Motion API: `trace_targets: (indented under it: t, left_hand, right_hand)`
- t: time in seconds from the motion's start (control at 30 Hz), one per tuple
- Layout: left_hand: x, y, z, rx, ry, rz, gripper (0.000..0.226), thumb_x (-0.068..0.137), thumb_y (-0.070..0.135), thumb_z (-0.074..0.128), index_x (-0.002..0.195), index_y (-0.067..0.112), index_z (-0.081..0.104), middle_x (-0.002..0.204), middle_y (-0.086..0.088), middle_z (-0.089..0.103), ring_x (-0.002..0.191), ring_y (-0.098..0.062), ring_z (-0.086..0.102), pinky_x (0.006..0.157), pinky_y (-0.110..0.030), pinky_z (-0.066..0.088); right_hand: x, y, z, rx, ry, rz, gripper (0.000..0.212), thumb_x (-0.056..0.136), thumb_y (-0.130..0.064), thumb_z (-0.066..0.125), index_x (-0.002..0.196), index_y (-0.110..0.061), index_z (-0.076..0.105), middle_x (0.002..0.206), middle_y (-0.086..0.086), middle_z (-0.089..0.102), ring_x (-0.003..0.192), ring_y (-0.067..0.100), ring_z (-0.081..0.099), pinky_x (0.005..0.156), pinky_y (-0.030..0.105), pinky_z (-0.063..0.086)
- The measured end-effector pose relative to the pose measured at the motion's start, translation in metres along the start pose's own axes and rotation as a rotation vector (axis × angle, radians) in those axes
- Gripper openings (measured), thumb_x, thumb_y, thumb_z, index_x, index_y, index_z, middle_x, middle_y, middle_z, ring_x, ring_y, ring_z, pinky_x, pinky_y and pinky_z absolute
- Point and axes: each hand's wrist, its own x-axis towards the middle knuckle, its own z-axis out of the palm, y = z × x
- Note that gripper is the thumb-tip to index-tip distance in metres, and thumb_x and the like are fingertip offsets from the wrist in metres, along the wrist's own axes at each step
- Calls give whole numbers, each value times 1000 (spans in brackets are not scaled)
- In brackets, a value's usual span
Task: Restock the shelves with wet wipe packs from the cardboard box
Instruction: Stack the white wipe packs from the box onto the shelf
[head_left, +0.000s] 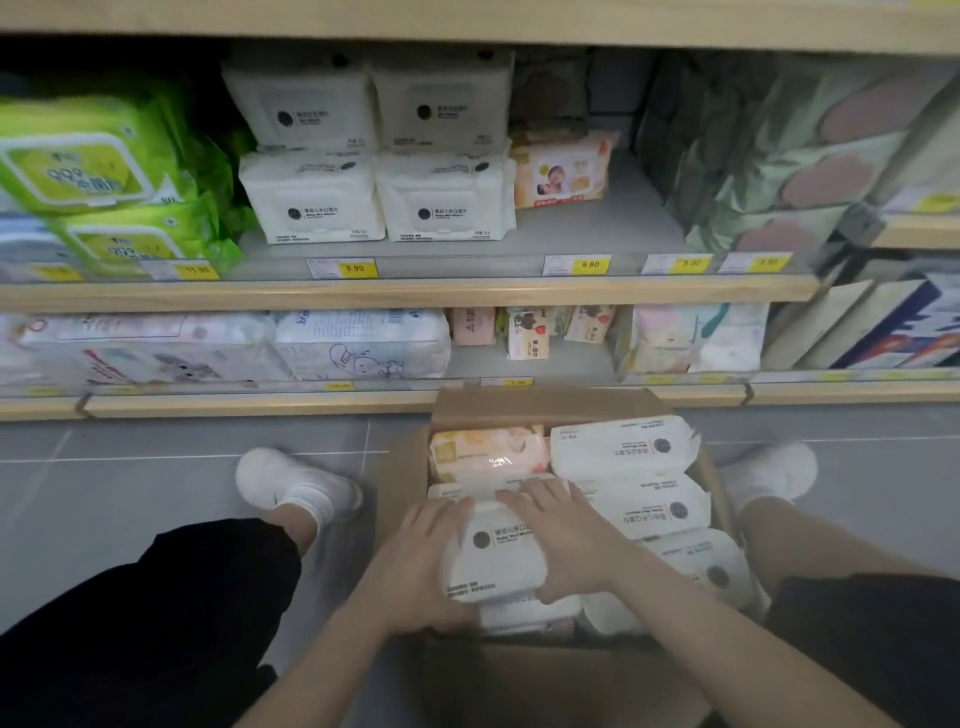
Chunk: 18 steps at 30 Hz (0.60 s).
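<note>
Both hands, left hand & right hand, gripping white wipe pack in cardboard box on grey tile floor; wooden shelves far side.

White wipe packs w/ black dots showing in the brown cardboard box; one peach-pink pack sitting among them. Lime-green packs glowing on the shelf, yellow price tags running along its pale wood edge. Grey floor tiles.

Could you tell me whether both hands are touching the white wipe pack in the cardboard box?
Touching. The head view shows the left hand pressed against the white wipe pack on its left side and the right hand lying over its right side.
</note>
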Motion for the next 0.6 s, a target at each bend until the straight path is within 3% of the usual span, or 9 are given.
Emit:
trace_targets:
  t: [0.1, 0.23, 0.33, 0.4, 0.5, 0.6]
  left_hand:
    - [2, 1, -16, -282, 99, -126, 100, 53, 68, 72, 135, 43, 21, 131, 18, 27, 122, 2, 22, 105, -23, 26]
    - [10, 9, -37, -601, 204, -220, 64, 70, 36, 81, 116, 48, 40, 117, 34, 48, 108, 12, 45, 92, -15, 40]
    - [25, 29, -45, -958, 140, -285, 38, 79, 19, 75, 106, 34, 54, 109, 11, 67, 89, 3, 64, 68, -15, 52]
    - [34, 39, -45, -1110, 145, -324, 50, 67, 28, 82, 110, 26, 57, 109, -6, 70, 90, -14, 69, 69, -28, 56]
    - [39, 43, -44, -1148, 214, -347, 76, 44, 41, 85, 113, 27, 57, 111, -6, 69, 98, -22, 68, 81, -46, 56]
    - [42, 46, -46, -1063, 221, -298, 87, 42, 42, 85, 120, 27, 51, 116, -2, 64, 101, -17, 64, 81, -42, 57]
  right_hand:
    - [-7, 4, 0, 78, 96, -5, 109, 57, -40, 76, 146, -24, 14, 136, 0, 28, 129, 19, 20, 114, 44, 21]
    - [-19, 15, -14, 110, 296, -39, 108, 50, -42, 75, 143, -23, 22, 127, -1, 34, 119, 16, 26, 107, 36, 29]
    - [-28, 20, -30, 89, 459, -64, 105, 49, -42, 74, 140, -23, 25, 124, 1, 38, 116, 19, 33, 101, 35, 34]
    - [-34, 18, -36, 36, 506, -62, 105, 51, -44, 73, 141, -23, 24, 124, 2, 39, 116, 21, 34, 100, 38, 35]
    - [-42, 17, -39, 32, 458, 10, 109, 53, -57, 71, 143, -29, 16, 128, -2, 35, 121, 17, 31, 107, 46, 31]
    - [-47, 14, -54, 196, 336, 129, 102, 57, -67, 71, 141, -38, 21, 134, -10, 32, 129, 10, 24, 115, 54, 11]
